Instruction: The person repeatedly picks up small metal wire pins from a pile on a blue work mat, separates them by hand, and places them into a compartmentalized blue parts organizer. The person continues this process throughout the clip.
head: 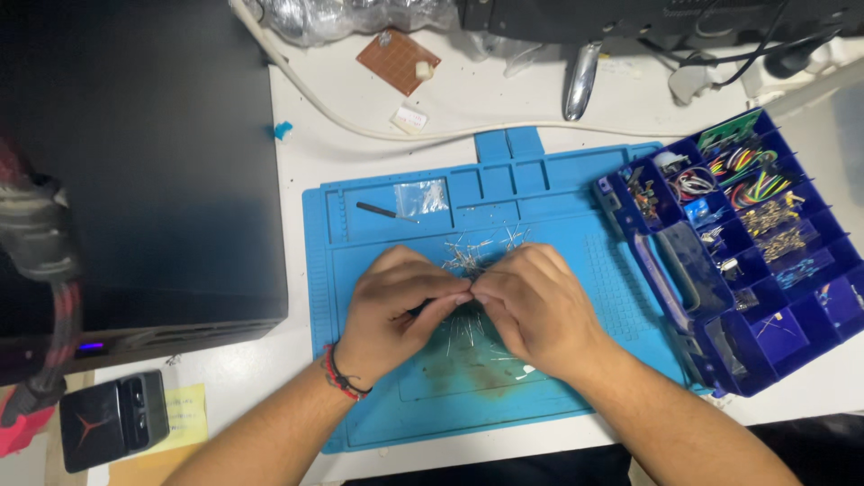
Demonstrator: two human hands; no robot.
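Both hands meet over the middle of a blue silicone work mat (378,414) on the white bench (504,99). The left hand (391,310) and the right hand (535,306) have their fingertips pressed together, pinching something small between them; what exactly is gripped cannot be told, since the fingers hide it, though a dark sliver shows under the left thumb. A red and black cord bracelet (342,378) circles the left wrist.

Just beyond the fingertips, and partly under the hands, lies a loose heap of thin wire-legged components (477,252), their silver leads splayed across the mat. Further past the left hand, in a shallow mat compartment, rest a small clear plastic bag (420,196) and a slim dark tool (382,211).

To the right of the right hand sits an open blue compartment organiser box (810,315), holding coloured jumper wires (751,175) and small electronic parts in separate cells. Well beyond both hands a brown perforated circuit board (396,58) lies near a white cable (360,126). To the left of the left hand stands a large black case (144,180).
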